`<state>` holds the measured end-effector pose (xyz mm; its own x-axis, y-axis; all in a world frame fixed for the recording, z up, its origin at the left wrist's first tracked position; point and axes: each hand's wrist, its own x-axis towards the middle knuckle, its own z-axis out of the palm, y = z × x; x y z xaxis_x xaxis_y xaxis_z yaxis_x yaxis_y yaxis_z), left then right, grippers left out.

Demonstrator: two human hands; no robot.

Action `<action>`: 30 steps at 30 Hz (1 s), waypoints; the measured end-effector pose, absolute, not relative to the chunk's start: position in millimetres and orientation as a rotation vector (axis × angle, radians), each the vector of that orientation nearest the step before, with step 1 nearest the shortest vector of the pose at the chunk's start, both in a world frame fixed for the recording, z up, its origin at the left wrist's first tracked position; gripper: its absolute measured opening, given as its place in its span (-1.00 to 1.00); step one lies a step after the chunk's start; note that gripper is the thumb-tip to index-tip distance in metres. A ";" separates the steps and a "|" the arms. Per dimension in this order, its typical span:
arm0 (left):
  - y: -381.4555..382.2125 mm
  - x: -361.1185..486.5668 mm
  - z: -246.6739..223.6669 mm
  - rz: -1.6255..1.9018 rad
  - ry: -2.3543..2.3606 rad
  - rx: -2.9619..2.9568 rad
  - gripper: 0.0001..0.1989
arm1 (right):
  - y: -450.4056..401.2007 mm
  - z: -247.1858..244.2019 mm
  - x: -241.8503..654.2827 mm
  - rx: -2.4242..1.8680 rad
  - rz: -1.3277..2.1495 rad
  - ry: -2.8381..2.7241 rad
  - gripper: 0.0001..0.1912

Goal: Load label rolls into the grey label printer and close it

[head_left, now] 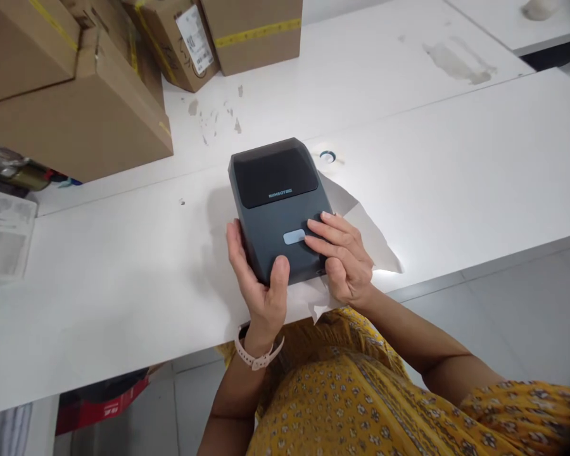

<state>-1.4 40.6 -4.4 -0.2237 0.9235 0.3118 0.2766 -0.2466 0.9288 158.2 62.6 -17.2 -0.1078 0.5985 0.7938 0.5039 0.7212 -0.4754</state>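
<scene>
A dark grey label printer (266, 221) with a glossy black window and a pale blue button (294, 237) is held over the front edge of the white table. My left hand (262, 285) grips its lower left corner, thumb on top and fingers along the side. Across the right part of its upper face lie the fingers of my right hand (344, 256), one fingertip at the button's right end. Those fingers are stretched out, and the palm is beside the printer's right edge. Beneath and to the right is a creased white sheet of paper (373, 240), partly hidden by the printer and hand.
Cardboard boxes (123, 120) with yellow tape stand at the back left. A clear plastic container (4, 234) sits at the left edge. Behind the printer is a small round ring-like item (327, 156). The white table (456, 171) ends just before my body.
</scene>
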 end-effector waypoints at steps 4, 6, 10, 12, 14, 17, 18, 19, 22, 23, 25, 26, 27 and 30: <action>39.0 -4.1 -7.7 1.507 1.465 1.532 -0.27 | 65.4 -23.5 159.9 -0.863 0.081 -1.765 -0.52; 28.9 -5.3 -13.8 1.571 1.495 1.510 -0.28 | 66.8 -26.9 161.0 -0.822 0.099 -1.751 -0.52; -12.0 -4.7 -28.5 1.857 1.601 1.294 -0.78 | 67.8 -31.0 162.8 -0.775 0.163 -1.731 -0.48; -28.5 -1.9 -29.3 1.520 1.449 1.214 -0.68 | 67.1 -31.2 162.7 -0.790 0.166 -1.729 -0.46; -32.6 2.9 -24.7 1.170 1.303 1.094 -0.51 | 66.3 -31.2 162.0 -0.806 0.156 -1.716 -0.47; -20.4 11.9 -15.8 1.022 1.295 0.965 -0.42 | 65.6 -32.0 161.3 -0.804 0.155 -1.703 -0.50; -15.1 14.7 -14.1 1.014 1.300 0.956 -0.40 | 65.6 -32.6 161.5 -0.795 0.161 -1.707 -0.50; -10.6 17.4 -13.4 1.005 1.296 0.957 -0.38 | 65.6 -33.4 161.8 -0.786 0.168 -1.713 -0.51; -4.1 23.4 -17.0 1.011 1.331 1.068 -0.36 | 66.2 -36.0 162.3 -0.777 0.170 -1.727 -0.52; -4.0 24.1 -18.4 1.026 1.379 1.149 -0.36 | 66.4 -36.3 162.0 -0.782 0.161 -1.727 -0.52; -5.5 22.0 -17.9 1.044 1.481 1.343 -0.39 | 66.7 -34.8 160.9 -0.788 0.136 -1.717 -0.53; -6.6 18.7 -14.7 1.033 1.505 1.437 -0.40 | 66.8 -32.5 160.3 -0.790 0.124 -1.714 -0.54; -7.7 13.6 -9.4 1.000 1.494 1.518 -0.41 | 66.9 -29.2 160.0 -0.794 0.115 -1.718 -0.55; -8.5 -11.7 16.8 0.844 1.306 1.678 -0.49 | 66.9 -14.7 161.3 -0.856 0.119 -1.790 -0.56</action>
